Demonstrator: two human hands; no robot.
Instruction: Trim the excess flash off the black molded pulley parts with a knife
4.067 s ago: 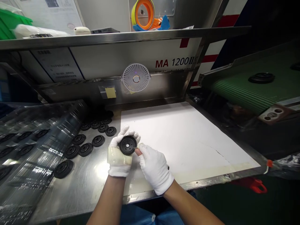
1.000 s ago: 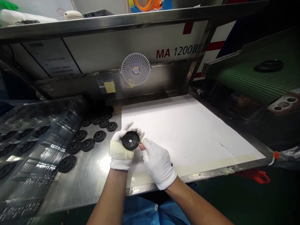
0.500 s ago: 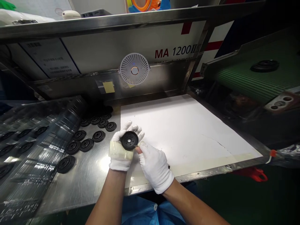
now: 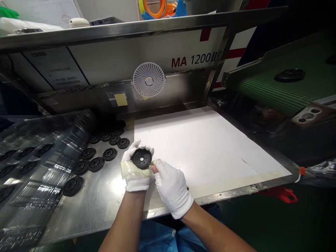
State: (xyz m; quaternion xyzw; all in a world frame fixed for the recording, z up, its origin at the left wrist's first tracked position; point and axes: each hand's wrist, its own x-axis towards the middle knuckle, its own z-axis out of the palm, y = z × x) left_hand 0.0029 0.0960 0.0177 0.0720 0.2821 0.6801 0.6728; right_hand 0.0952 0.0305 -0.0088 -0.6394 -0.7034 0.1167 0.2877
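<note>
L hand [image 4: 135,173] fingers had just curled in — black disc [image 4: 142,163] lay cupped in that grip, approx. ctr of frame, over counter [image 4: 91,204]; prob. steadier hold for work at rim. R hand [image 4: 172,187] looked pinched, tips by disc's lower-right rim; item held, if any, couldn't tell. Vs. prev. frame: L fingers were splayed wider, disc sat slightly farther right, shelf [image 4: 131,29] higher. Loose discs [image 4: 109,154], left of frame — same layout.
</note>
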